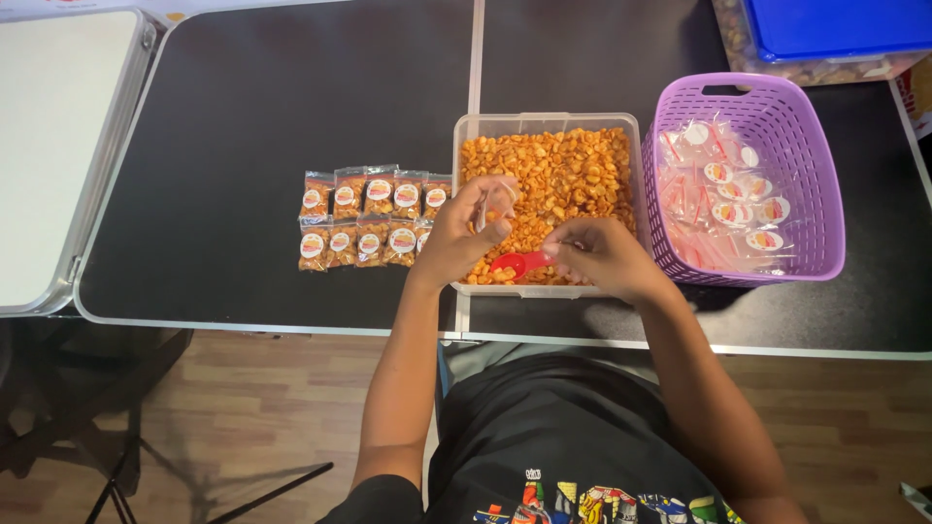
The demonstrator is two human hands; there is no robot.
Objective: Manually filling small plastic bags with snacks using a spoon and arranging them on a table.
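Over snack tub: red scoop lies crosswise, bowl pointing left.

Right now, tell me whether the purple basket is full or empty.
Partly full. The purple basket holds a loose pile of small clear bags with round labels, heaped mostly toward its left side; they stay below the rim.

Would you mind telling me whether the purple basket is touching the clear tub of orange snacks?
Touching. In the head view, the purple basket presses its left wall against the right rim of the clear tub, with no dark table visible between them.
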